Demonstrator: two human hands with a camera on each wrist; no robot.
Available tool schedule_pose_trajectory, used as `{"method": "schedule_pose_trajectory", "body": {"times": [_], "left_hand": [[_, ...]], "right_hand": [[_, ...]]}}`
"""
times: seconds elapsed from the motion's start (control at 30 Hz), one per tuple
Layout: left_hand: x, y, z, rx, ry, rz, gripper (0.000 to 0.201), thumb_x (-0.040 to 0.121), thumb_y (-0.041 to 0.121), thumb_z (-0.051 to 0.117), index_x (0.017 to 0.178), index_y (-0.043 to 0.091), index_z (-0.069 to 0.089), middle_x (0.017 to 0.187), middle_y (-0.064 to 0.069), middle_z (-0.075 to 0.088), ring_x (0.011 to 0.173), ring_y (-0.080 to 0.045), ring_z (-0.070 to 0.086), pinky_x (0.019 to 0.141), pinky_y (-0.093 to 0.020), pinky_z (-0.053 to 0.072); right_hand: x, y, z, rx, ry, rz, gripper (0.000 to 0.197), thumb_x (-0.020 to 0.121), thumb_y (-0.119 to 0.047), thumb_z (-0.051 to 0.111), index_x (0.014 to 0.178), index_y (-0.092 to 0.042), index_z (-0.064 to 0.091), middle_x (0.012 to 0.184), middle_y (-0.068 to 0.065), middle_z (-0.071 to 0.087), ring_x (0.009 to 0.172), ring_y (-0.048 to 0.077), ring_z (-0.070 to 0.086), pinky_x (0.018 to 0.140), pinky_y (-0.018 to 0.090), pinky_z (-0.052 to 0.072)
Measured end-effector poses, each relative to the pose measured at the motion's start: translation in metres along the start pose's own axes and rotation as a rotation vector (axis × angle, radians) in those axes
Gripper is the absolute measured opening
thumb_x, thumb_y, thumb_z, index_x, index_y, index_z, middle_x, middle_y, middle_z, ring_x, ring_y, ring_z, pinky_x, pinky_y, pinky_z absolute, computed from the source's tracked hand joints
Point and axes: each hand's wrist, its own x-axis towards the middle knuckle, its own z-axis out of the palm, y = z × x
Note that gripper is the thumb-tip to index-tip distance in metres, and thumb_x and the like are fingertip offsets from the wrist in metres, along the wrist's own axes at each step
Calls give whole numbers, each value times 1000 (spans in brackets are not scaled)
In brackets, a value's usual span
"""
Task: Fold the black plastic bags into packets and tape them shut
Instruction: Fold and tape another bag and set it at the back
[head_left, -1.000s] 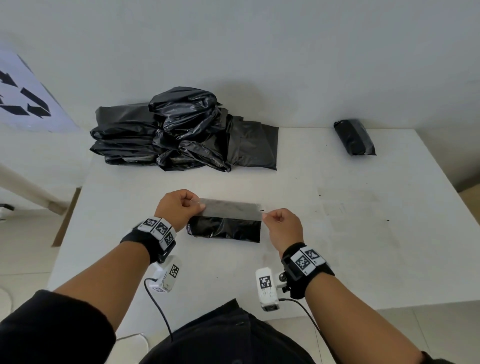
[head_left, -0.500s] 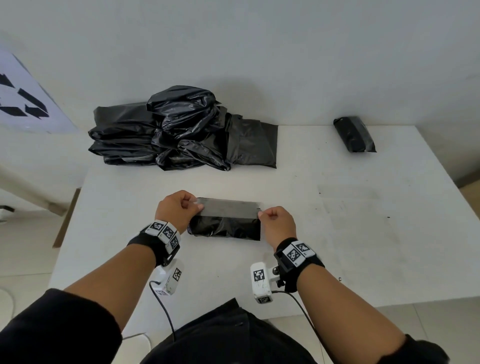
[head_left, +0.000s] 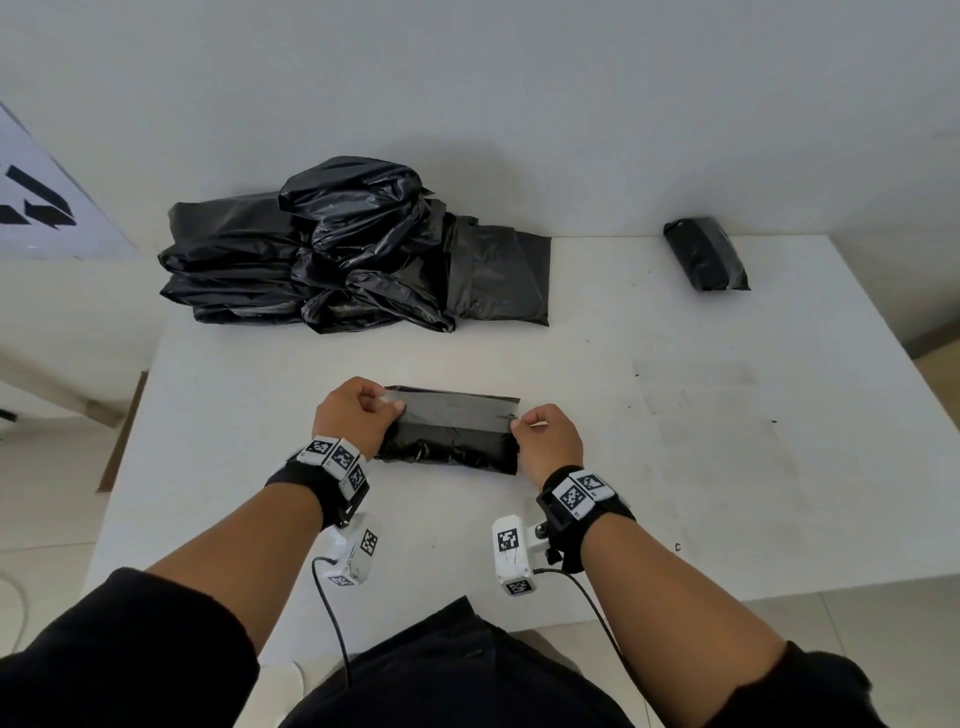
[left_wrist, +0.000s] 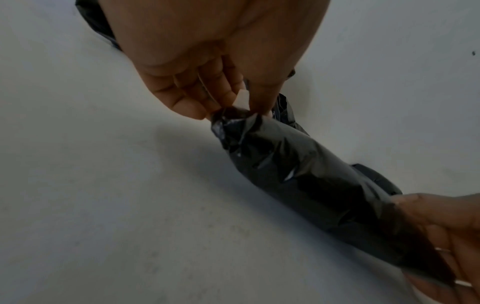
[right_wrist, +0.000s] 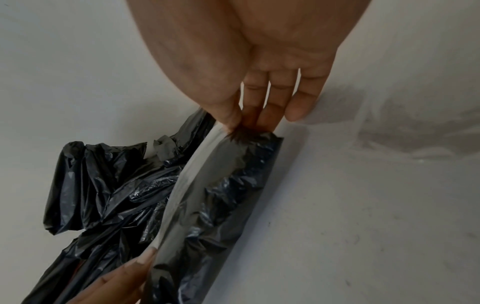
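Note:
A folded black bag packet (head_left: 451, 448) lies on the white table (head_left: 675, 467) in front of me. A strip of clear tape (head_left: 452, 408) stretches over its far half. My left hand (head_left: 353, 415) pinches the tape's left end, and my right hand (head_left: 545, 436) pinches the right end. In the left wrist view the left hand (left_wrist: 233, 98) pinches a pale tape end above the packet (left_wrist: 298, 174). In the right wrist view the right hand (right_wrist: 241, 121) pinches the tape (right_wrist: 197, 185), which runs along the packet (right_wrist: 228, 201).
A heap of loose black bags (head_left: 343, 254) lies at the table's far left against the wall. One taped packet (head_left: 706, 254) sits at the far right. A faint clear sheet (head_left: 696, 374) lies flat on the table right of my hands.
Both hands have lowered the stretched tape toward the packet and moved slightly closer together. The packet has stayed in place.

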Motion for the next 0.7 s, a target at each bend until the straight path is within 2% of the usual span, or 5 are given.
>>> {"method": "schedule_pose_trajectory", "body": {"times": [0.23, 0.37, 0.5, 0.6, 0.7], "left_hand": [[-4, 4, -7, 69, 146, 166, 18, 84, 25, 69, 96, 24, 56, 93, 4, 57, 78, -16, 56, 70, -30, 45], [-11, 14, -5, 225, -87, 540, 4, 86, 26, 66, 88, 26, 63, 87, 7, 58, 79, -13, 55, 73, -31, 49], [-21, 8, 8, 371, -239, 917, 28, 87, 23, 57, 113, 15, 66, 112, -3, 63, 102, -23, 56, 91, -42, 48], [-25, -4, 19, 522, -356, 894, 61, 93, 41, 35, 144, 8, 45, 148, -9, 44, 139, -27, 36, 119, -41, 24], [-24, -21, 20, 609, -424, 842, 71, 94, 48, 16, 152, 9, 27, 160, -6, 20, 149, -20, 8, 122, -40, 4]], "right_hand": [[-6, -2, -4, -143, 10, -162, 19, 96, -26, 56, 104, -27, 73, 109, 1, 65, 100, 20, 61, 83, 25, 46], [-16, -10, -3, -261, 174, -559, 16, 94, -20, 59, 103, -21, 72, 105, 5, 61, 98, 24, 52, 83, 35, 47], [-21, -25, 9, -434, -48, -911, 30, 98, -21, 51, 123, -14, 66, 121, 6, 65, 111, 27, 54, 95, 42, 47], [-21, -25, 19, -654, -256, -865, 48, 104, -30, 41, 148, -12, 41, 154, 10, 40, 142, 29, 32, 119, 41, 22], [-16, -13, 22, -758, -316, -815, 55, 106, -35, 37, 154, -12, 27, 163, 7, 22, 151, 22, 12, 123, 38, 7]]}}
